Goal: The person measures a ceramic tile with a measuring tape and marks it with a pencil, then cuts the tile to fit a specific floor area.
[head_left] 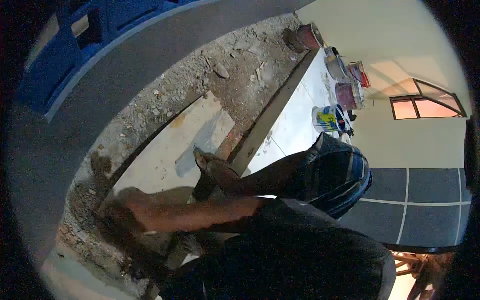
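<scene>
The pale board [165, 145] lies slanted over the rubble, with a grey smear of wet-looking material [192, 150] on it. One bare forearm reaches to the board's lower left end, where my right hand [127, 207] is dark and smeared. Close beside it, in deep shadow, is what appears to be my left hand [112, 230]; its fingers cannot be made out. Whether either hand holds anything is hidden. A bare foot [212, 164] rests at the board's right edge, below a bent knee in blue denim [340, 175].
Broken rubble and dirt [240, 65] surround the board. A raised edge [275, 110] separates them from white floor tiles [297, 107]. On the tiles stand a white, blue and yellow bucket [325, 119] and several other containers. A blue panelled structure [100, 45] curves across the upper left.
</scene>
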Tool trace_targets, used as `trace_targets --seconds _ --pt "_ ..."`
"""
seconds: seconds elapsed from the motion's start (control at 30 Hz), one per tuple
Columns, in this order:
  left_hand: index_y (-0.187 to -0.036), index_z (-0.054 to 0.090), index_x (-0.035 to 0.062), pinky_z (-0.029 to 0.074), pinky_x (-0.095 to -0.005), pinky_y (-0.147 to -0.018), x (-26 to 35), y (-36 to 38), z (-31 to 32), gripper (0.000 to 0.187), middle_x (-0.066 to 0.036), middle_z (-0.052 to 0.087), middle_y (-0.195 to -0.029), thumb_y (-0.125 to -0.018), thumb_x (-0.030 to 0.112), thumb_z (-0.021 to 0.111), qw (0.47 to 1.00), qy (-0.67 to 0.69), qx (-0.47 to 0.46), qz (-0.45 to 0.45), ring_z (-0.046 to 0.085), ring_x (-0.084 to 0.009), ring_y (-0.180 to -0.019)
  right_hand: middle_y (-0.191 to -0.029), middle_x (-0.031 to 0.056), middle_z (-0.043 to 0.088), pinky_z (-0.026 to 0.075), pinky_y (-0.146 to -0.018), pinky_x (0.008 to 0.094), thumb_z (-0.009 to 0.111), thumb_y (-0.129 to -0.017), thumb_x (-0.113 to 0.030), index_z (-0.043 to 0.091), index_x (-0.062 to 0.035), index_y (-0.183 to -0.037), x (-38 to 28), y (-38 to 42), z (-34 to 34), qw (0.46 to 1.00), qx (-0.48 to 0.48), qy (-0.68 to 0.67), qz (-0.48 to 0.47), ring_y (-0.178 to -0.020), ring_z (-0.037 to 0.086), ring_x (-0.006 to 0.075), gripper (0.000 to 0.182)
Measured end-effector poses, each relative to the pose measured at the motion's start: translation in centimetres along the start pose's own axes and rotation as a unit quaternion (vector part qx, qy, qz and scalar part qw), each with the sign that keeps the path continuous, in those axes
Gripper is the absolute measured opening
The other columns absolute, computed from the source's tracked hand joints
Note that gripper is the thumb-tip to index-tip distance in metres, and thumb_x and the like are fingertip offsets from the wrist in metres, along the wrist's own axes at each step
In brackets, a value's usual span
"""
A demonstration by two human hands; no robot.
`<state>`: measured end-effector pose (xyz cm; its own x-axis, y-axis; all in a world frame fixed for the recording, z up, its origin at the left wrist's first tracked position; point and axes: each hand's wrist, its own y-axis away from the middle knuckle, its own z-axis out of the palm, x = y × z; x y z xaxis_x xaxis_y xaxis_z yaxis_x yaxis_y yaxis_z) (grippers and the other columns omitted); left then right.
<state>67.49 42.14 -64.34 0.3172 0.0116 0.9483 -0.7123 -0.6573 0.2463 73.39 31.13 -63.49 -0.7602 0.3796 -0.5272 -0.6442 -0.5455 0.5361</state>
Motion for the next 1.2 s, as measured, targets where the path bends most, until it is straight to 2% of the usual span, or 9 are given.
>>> trace_targets --seconds 0.1,0.43,0.5,0.57,0.6,0.63,0.67,0.83,1.2 --pt "-0.126 0.055 0.0009 0.047 -0.0411 -0.09 -1.3 1.2 -0.7 0.034 -0.017 0.063 -0.114 -0.101 0.023 0.049 0.998 -0.059 0.006 0.006 0.06 -0.0296 -0.1 -0.085 0.0141 0.065 0.051 -0.066 0.0458 0.06 -0.083 -0.017 0.064 -0.0014 -0.088 -7.1 7.4 1.7 0.648 -0.136 0.749 -0.002 -0.075 0.064 0.031 0.017" --pt "-0.128 0.053 0.002 0.046 -0.0407 -0.092 -1.6 -3.1 -1.7 0.035 -0.016 0.062 -0.116 -0.102 0.024 0.046 0.959 -0.266 0.05 0.078 0.06 -0.03 -0.102 -0.136 0.0244 0.047 0.042 -0.103 0.0494 0.04 -0.1 -0.034 0.05 -0.0074 -0.133 -13.4 9.0 5.9 0.648 -0.14 0.709 0.239 -0.121 0.05 0.0378 0.044" --pt "-0.129 0.054 0.0034 0.046 -0.0397 -0.094 -2.1 -3.4 0.2 0.037 -0.015 0.062 -0.118 -0.103 0.027 0.044 0.941 -0.315 0.017 0.118 0.06 -0.0309 -0.103 -0.087 0.0253 0.066 0.054 -0.07 0.0514 0.061 -0.077 -0.008 0.062 -0.005 -0.113 -9.8 10.4 4.5 0.677 0.038 0.713 -0.179 -0.081 0.067 0.0409 0.036" --pt "-0.126 0.055 0.0055 0.047 -0.0402 -0.093 -1.5 -3.5 -0.4 0.034 -0.011 0.061 -0.12 -0.102 0.028 0.044 0.762 -0.576 0.065 0.289 0.061 -0.0304 -0.102 -0.082 0.0223 0.067 0.054 -0.071 0.0518 0.063 -0.076 -0.009 0.062 -0.0104 -0.117 -10.8 10.4 4.3 0.636 -0.041 0.763 -0.104 -0.076 0.067 0.0402 0.04" --pt "-0.122 0.056 0.0053 0.046 -0.0421 -0.093 0.2 -1.8 -0.4 0.03 -0.011 0.061 -0.116 -0.101 0.023 0.046 0.956 -0.287 0.022 -0.05 0.06 -0.029 -0.102 -0.08 0.0208 0.067 0.054 -0.071 0.0514 0.064 -0.076 -0.011 0.062 -0.0104 -0.117 -10.4 9.9 3.9 0.623 -0.056 0.778 -0.052 -0.075 0.067 0.0394 0.041" --pt "-0.119 0.057 0.0049 0.046 -0.0401 -0.09 7.3 -0.3 0.6 0.026 -0.012 0.061 -0.109 -0.098 0.02 0.051 0.756 -0.641 -0.115 0.07 0.059 -0.0303 -0.097 -0.079 0.0192 0.068 0.054 -0.071 0.051 0.065 -0.076 -0.012 0.062 -0.0104 -0.118 -9.7 9.2 3.4 0.606 -0.071 0.792 -0.002 -0.073 0.067 0.0386 0.042" --pt "-0.113 0.057 0.0047 0.047 -0.0382 -0.084 -1.4 -1.2 -0.4 0.024 -0.012 0.06 -0.103 -0.094 0.018 0.057 0.959 -0.256 -0.019 0.119 0.058 -0.0267 -0.087 -0.08 0.0191 0.068 0.054 -0.07 0.0505 0.065 -0.078 -0.013 0.062 -0.0102 -0.117 -9.5 8.8 2.9 0.607 -0.087 0.79 -0.018 -0.073 0.067 0.0385 0.039" --pt "-0.099 0.061 0.0028 0.047 -0.0329 -0.066 7.0 1.4 0.0 0.02 -0.008 0.062 -0.081 -0.095 0.022 0.059 0.811 -0.471 0.036 0.344 0.055 -0.0134 -0.075 -0.086 0.0196 0.067 0.055 -0.069 0.0485 0.062 -0.08 -0.014 0.063 -0.0083 -0.113 -7.8 4.7 4.3 0.587 -0.033 0.794 -0.157 -0.073 0.066 0.0374 0.034" --pt "-0.084 0.059 0.002 0.043 -0.0285 -0.059 8.2 2.0 1.7 0.021 -0.002 0.06 -0.073 -0.095 0.02 0.058 0.975 -0.153 0.08 0.138 0.049 -0.0086 -0.065 -0.091 0.0226 0.066 0.056 -0.069 0.0475 0.06 -0.082 -0.011 0.051 -0.0074 -0.129 -7.5 6.4 4.6 0.603 -0.012 0.771 -0.204 -0.077 0.066 0.0398 0.049"
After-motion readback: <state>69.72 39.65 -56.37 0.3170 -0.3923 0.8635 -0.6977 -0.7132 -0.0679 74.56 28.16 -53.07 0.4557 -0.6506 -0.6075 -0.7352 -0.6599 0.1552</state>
